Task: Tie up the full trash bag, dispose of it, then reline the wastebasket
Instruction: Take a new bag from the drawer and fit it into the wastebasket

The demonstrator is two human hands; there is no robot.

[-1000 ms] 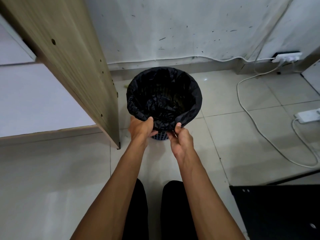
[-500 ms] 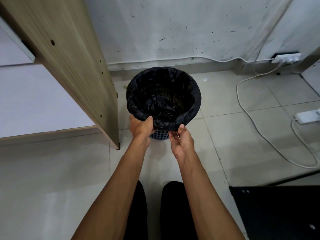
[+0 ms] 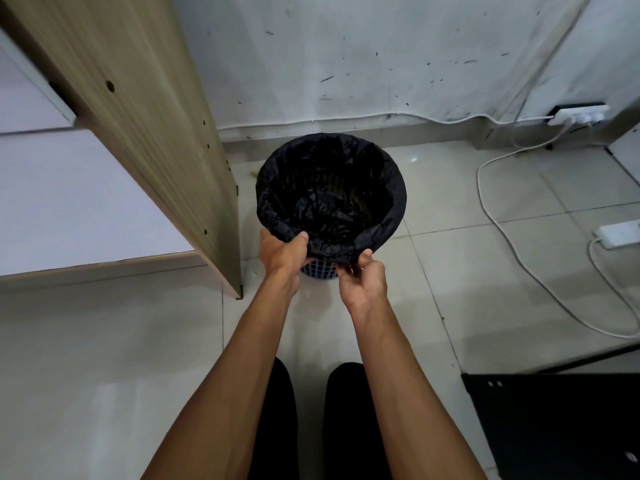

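A round blue mesh wastebasket stands on the tiled floor by the wall. A black trash bag lines it, folded down over the rim, crumpled inside. My left hand grips the folded bag edge at the near left rim, thumb on top. My right hand is at the near right rim, thumb against the bag's lower edge, fingers loosely curled just below it and apart from the plastic.
A wooden desk side panel stands close on the wastebasket's left. White cables and power strips lie on the floor to the right. A black chair seat sits at lower right. My legs are below.
My right hand has let go of its pinch on the bag edge and opened slightly. My left hand keeps its grip at the rim.
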